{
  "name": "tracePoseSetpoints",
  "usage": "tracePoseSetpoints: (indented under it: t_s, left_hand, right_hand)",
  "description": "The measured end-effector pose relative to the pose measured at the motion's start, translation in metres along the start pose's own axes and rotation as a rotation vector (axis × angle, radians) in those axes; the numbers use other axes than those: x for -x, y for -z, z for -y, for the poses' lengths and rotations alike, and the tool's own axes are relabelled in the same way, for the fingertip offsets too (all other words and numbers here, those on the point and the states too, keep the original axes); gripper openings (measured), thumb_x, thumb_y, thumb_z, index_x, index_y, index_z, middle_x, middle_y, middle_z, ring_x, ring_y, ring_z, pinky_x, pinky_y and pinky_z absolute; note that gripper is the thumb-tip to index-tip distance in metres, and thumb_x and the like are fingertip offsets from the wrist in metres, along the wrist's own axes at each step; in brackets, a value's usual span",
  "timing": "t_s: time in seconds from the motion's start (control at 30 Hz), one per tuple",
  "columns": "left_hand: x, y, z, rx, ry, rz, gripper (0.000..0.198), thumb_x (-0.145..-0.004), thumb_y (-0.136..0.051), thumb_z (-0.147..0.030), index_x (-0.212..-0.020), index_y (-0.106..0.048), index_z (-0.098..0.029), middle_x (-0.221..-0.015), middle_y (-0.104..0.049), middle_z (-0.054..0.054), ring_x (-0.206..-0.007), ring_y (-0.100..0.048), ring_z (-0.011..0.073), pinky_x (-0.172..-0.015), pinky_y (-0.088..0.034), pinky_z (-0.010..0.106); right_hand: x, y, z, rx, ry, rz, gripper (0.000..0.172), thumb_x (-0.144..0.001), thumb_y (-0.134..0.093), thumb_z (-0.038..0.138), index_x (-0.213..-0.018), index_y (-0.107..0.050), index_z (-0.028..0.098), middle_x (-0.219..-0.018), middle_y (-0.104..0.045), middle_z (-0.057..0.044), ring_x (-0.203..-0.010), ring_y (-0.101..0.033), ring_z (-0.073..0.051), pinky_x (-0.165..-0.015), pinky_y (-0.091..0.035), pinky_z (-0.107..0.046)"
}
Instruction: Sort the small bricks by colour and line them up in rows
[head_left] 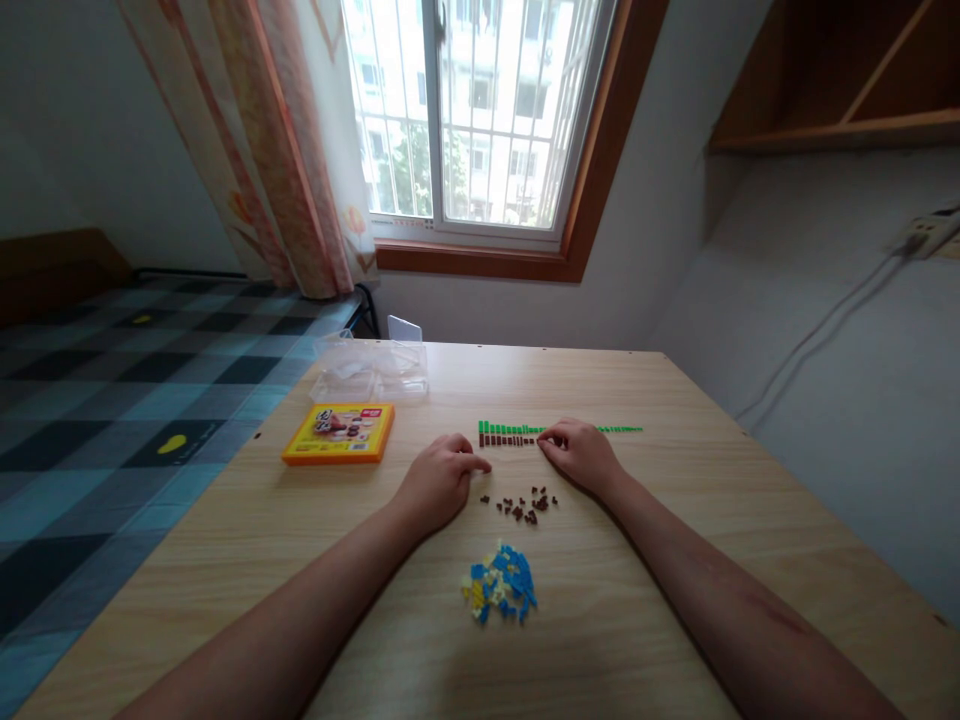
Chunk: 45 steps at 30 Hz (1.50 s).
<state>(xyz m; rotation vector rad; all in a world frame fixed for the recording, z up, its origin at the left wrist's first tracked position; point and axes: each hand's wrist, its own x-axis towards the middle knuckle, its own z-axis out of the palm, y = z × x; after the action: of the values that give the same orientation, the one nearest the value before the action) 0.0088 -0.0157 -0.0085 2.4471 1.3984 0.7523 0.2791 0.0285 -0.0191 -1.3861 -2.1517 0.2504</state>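
A row of small brown building blocks (510,440) runs across the table, just in front of a longer row of green building blocks (510,429). My right hand (577,452) is at the right end of the brown row, its thumb and forefinger pinched on a tiny brown block that the fingers mostly hide. Left of the row's near side, my left hand (441,478) rests on the tabletop with its forefinger stretched out and the other fingers loosely bent; nothing shows in it. Between my hands lie scattered loose brown blocks (531,517). Nearer to me is a pile of blue and yellow blocks (514,578).
A yellow-orange box (337,434) with a printed picture lies at the left of the wooden table (645,650). Behind it stand clear plastic trays (352,370). A bed (150,380) adjoins on the left, and a window (487,120) is ahead.
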Motion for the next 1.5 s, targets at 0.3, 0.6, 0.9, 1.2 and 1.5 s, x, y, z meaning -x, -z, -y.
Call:
tracePoseSetpoints:
  t_s: [0.3, 0.6, 0.9, 1.2, 1.5]
  left_hand:
    - [0.000, -0.002, 0.002, -0.020, -0.008, 0.007, 0.037, -0.085, -0.053, -0.005, -0.097, -0.082, -0.026, -0.097, -0.068, 0.007, -0.094, -0.060, 0.0215, -0.089, -0.051, 0.038]
    - [-0.001, 0.000, 0.001, -0.018, -0.003, 0.008, 0.037, -0.086, -0.053, -0.007, -0.096, -0.082, -0.026, -0.097, -0.068, 0.007, -0.094, -0.061, 0.0214, -0.090, -0.051, 0.038]
    - [0.001, 0.009, -0.004, 0.202, -0.007, 0.038, 0.033, -0.083, -0.053, -0.009, -0.096, -0.080, -0.022, -0.093, -0.069, 0.006, -0.084, -0.062, 0.0170, -0.081, -0.052, 0.032]
    - [-0.002, 0.028, 0.002, 0.255, -0.126, 0.292, 0.019, -0.076, -0.072, -0.018, -0.092, -0.080, -0.024, -0.095, -0.067, 0.004, -0.091, -0.064, 0.0176, -0.085, -0.051, 0.029]
    - [0.000, 0.020, 0.004, 0.171, -0.158, 0.252, 0.015, -0.083, -0.068, -0.017, -0.089, -0.080, -0.024, -0.092, -0.069, 0.004, -0.090, -0.064, 0.0167, -0.086, -0.050, 0.028]
  right_hand:
    - [0.000, 0.000, 0.002, 0.007, -0.025, 0.014, 0.017, -0.089, -0.063, 0.027, -0.088, -0.080, 0.023, -0.085, -0.073, -0.004, -0.077, -0.064, -0.018, -0.070, -0.043, -0.029]
    - [0.001, 0.001, 0.004, -0.017, -0.012, -0.011, 0.018, -0.089, -0.063, 0.026, -0.088, -0.080, 0.022, -0.085, -0.073, -0.005, -0.076, -0.063, -0.018, -0.071, -0.044, -0.029]
    - [0.003, 0.000, -0.002, -0.211, 0.079, -0.008, 0.016, -0.085, -0.064, 0.023, -0.086, -0.080, 0.019, -0.072, -0.068, -0.004, -0.065, -0.058, -0.016, -0.064, -0.042, -0.027]
    - [0.002, 0.002, -0.015, -0.520, -0.017, 0.102, 0.020, -0.080, -0.068, 0.033, -0.084, -0.078, 0.017, -0.080, -0.074, -0.006, -0.074, -0.064, -0.019, -0.070, -0.048, -0.031]
    - [-0.003, 0.005, -0.013, -0.620, -0.139, 0.097, 0.025, -0.076, -0.070, 0.040, -0.079, -0.077, 0.016, -0.075, -0.074, -0.005, -0.074, -0.064, -0.019, -0.071, -0.049, -0.031]
